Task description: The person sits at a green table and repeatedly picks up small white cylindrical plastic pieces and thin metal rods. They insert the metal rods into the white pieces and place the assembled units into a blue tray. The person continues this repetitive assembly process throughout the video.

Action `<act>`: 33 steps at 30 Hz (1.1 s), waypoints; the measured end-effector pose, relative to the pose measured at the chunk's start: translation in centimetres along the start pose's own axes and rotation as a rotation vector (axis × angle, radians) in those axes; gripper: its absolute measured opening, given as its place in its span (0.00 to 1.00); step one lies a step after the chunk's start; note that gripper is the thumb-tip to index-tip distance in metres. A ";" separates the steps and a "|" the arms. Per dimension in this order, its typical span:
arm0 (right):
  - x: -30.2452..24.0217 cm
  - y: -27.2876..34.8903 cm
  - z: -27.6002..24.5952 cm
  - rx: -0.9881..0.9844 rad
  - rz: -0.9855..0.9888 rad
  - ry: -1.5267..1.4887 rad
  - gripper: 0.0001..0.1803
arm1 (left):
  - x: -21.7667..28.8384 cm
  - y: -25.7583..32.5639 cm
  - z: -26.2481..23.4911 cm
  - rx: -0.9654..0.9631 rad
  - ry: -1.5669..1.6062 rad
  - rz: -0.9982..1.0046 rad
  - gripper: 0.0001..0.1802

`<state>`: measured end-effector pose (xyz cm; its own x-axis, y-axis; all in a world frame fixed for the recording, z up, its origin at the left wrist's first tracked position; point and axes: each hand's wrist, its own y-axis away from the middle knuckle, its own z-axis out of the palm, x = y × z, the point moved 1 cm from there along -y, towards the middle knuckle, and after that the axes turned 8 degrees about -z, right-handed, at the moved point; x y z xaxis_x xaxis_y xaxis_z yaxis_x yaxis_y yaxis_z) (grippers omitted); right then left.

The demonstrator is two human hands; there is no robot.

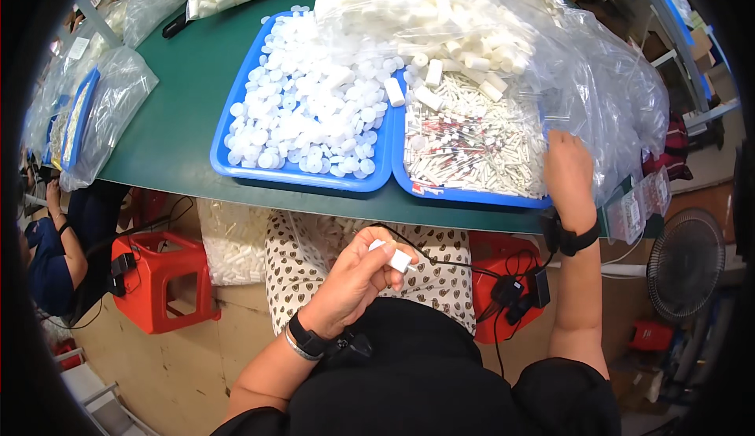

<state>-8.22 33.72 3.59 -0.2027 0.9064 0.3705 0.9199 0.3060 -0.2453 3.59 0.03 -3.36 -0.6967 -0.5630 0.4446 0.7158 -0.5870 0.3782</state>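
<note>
My left hand [359, 275] is raised over my lap, thumb and fingers closed on a small white cylinder [399, 261]. A thin pale tip pokes out from the cylinder's end. Farther off, my right hand [569, 170] is at the right rim of the right blue tray [472, 196], against the clear plastic bag [609, 98]. Its fingers are curled, and what they hold, if anything, is hidden. That tray contains many thin white pins [503, 141], some with red parts, and several white foam-like cylinders [434, 73]. The left blue tray [303, 180] is heaped with translucent white discs [307, 114].
A large bag of white cylinders [440, 19] slumps over both trays on the green table [177, 114]. Red stools [161, 283] stand beneath it. Cables [511, 294] hang by my lap. At right is a fan [686, 263]; at left, another person's arm [67, 239].
</note>
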 end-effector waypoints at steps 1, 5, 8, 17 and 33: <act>0.2 0.1 0.6 -0.017 -0.024 0.034 0.05 | 0.0 0.0 -0.2 -0.018 0.002 -0.007 0.11; -0.4 0.2 0.0 0.225 0.031 -0.127 0.10 | 1.1 0.2 0.5 -0.002 0.003 0.020 0.13; -4.0 0.2 -3.4 0.246 0.156 -0.754 0.15 | 2.0 0.3 0.8 0.018 -0.053 0.041 0.14; -15.9 4.0 -6.7 0.053 -0.365 -1.194 0.18 | 1.2 0.2 0.5 0.103 -0.032 0.202 0.10; -19.3 5.1 -4.9 0.059 -0.447 -1.266 0.14 | -0.9 -0.4 -1.0 0.149 -0.742 0.571 0.17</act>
<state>2.05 16.33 -0.46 -0.6780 0.3602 -0.6407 0.6843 0.6276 -0.3713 3.89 0.20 -4.76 -0.0681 -0.1986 0.9777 0.9734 -0.2281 0.0214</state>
